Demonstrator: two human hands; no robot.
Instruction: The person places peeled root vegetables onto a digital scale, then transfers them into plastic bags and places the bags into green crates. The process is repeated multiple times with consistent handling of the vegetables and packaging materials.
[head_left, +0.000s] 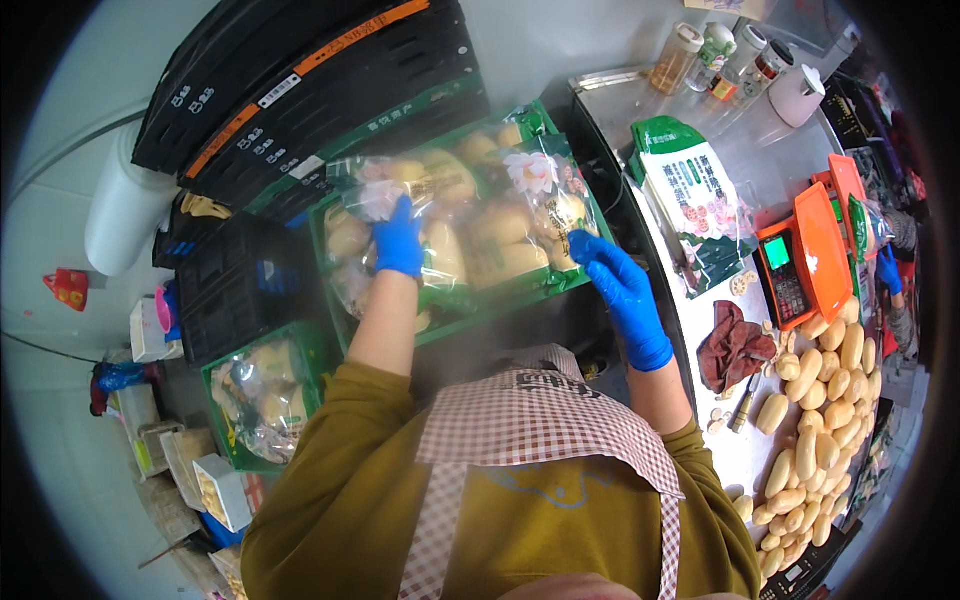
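In front of me, a green plastic crate (457, 326) holds several clear bags of pale, peeled lotus root sections. My left hand (399, 238), in a blue glove, lies on a bag (446, 251) in the crate's left half, its fingertips over the printed flower. A second bag (510, 232), with a pink lotus flower and dark writing, fills the right half. The fingers of my blue-gloved right hand (619, 289) touch or overlap this bag's lower right side. Whether either hand grips the plastic cannot be made out.
Black crates (300, 90) are stacked behind; another green crate of bags (259, 401) stands lower left. At right, a steel table (600, 105) bears printed bags (694, 202), an orange scale (806, 255), a brown cloth (735, 349), a knife (744, 409) and piled lotus roots (814, 442). A co-worker's gloved hand (890, 270) shows far right.
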